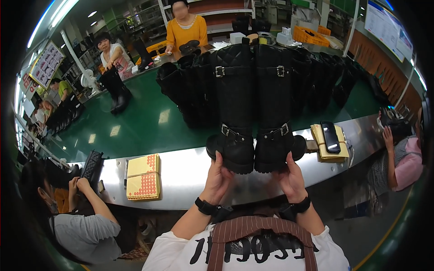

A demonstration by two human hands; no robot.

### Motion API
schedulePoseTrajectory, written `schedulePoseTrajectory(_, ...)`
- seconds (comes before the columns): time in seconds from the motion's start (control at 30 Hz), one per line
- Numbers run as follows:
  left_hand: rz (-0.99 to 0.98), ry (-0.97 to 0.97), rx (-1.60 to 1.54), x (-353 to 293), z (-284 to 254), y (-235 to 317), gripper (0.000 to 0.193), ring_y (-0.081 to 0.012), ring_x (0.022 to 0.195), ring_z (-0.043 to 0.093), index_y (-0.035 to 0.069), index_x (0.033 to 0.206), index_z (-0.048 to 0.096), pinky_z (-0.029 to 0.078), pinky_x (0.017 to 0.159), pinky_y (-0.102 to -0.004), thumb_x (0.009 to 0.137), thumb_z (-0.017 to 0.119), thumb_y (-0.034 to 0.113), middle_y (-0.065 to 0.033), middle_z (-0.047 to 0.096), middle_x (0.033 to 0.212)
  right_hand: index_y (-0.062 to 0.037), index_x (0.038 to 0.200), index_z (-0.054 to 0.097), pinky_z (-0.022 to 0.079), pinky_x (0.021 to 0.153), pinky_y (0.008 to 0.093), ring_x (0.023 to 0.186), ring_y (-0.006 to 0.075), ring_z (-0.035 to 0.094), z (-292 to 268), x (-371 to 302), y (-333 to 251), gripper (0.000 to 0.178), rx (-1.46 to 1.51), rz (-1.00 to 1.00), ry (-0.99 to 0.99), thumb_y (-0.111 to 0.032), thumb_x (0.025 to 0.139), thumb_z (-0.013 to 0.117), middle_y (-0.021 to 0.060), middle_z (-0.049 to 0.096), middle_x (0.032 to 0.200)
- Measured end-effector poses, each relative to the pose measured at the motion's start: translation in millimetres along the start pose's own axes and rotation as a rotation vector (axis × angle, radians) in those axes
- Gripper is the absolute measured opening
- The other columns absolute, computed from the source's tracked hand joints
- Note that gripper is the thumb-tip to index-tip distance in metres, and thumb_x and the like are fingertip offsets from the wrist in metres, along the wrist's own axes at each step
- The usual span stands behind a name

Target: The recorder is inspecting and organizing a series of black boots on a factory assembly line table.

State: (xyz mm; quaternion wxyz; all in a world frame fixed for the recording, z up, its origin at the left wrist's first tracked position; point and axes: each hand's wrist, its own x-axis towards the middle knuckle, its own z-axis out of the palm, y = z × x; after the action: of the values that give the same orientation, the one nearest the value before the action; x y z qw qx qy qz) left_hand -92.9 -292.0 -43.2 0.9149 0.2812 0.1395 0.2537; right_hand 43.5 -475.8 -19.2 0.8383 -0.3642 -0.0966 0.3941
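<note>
The person holds a pair of black boots above the steel ledge (190,180), which serves here as the landmark. The left-side boot (235,104) belongs to the left hand (219,178) and the right-side boot (272,104) to the right hand (289,178), so each hand is the nearer one to its own boot. Both hands grasp low, at the feet: each thumb presses up along the outer side of a boot, while the other fingers curl toward the sole and are partly hidden. The long axes run nearly parallel, soles toward the person's side of the ledge and shaft tops reaching out over its far side, above the green belt (144,117). The toes splay apart, one toward the ledge's left stretch and one toward its right. Whether the soles touch the ledge or hang just over it, one cannot tell. The relation that seems to matter most is that the tall shafts extend away from a grip at the very bottom, so any tilt would likely swing the tops widely toward the standing black boots (178,90) beyond the ledge. On the ledge itself lie a yellow card stack (143,176) to the left and a dark phone (331,137) to the right.
</note>
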Motion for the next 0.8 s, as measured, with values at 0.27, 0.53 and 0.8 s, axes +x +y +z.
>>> schedulePoseTrajectory(0.27,-0.003,0.016,0.030,1.6,-4.3,-1.0,0.054,-0.0196,0.118,0.057,0.009,0.136,0.043,0.046,0.099,-0.0330,0.099,0.042,0.048,-0.0075,0.057,0.132,-0.0087,0.131,0.049,0.048,0.087,0.0339,0.106,0.0190,0.059,4.2,-0.9,2.9,0.050,0.005,0.033,0.058,-0.043,0.095,0.055,0.0065,0.060,0.121)
schedulePoseTrajectory(0.53,0.029,0.052,0.018,4.0,-10.2,-4.8,0.056,-0.0191,0.115,0.059,0.007,0.135,0.043,0.047,0.096,-0.0321,0.099,0.039,0.049,-0.0079,0.058,0.129,-0.0079,0.131,0.048,0.048,0.086,0.0342,0.104,0.0189,0.059,-10.0,2.9,8.9,0.051,-0.026,0.052,0.068,-0.043,0.096,0.055,0.0070,0.061,0.118)
schedulePoseTrajectory(0.8,-0.311,-0.198,-0.194,-3.1,-0.2,0.9,0.060,-0.0252,0.130,0.046,0.009,0.142,0.039,0.035,0.111,-0.0434,0.099,0.041,0.050,-0.0111,0.046,0.143,-0.0084,0.147,0.029,0.030,0.112,0.0462,0.134,0.0266,0.041,-25.0,10.8,17.5,0.065,-0.106,0.014,-0.434,-0.047,0.098,0.045,0.0112,0.042,0.144)
